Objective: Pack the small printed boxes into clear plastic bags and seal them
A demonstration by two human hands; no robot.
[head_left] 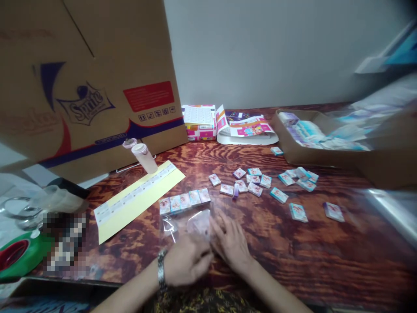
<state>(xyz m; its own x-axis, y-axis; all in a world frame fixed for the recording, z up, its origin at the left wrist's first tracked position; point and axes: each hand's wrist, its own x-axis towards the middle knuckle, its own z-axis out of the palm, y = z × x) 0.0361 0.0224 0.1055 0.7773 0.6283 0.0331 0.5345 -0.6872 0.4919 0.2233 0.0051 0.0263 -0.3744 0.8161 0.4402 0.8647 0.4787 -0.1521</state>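
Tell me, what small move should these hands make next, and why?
Probably ease the clear plastic bag a little wider open. The left hand and the right hand are both at it, and the row of five small packets lies right at its far edge, though I cannot see exactly where its mouth is.

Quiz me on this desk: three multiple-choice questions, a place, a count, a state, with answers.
1. Which wrist wears the metal bracelet? A left B right C neither
2. How many small packets lie in the row behind the clear plastic bag? A three B five C seven
3. The bag is: A in the carton B held aloft C on the wooden table
1 A: it circles the wrist of the left hand. 2 B: five show side by side. 3 C: it lies under the right hand.
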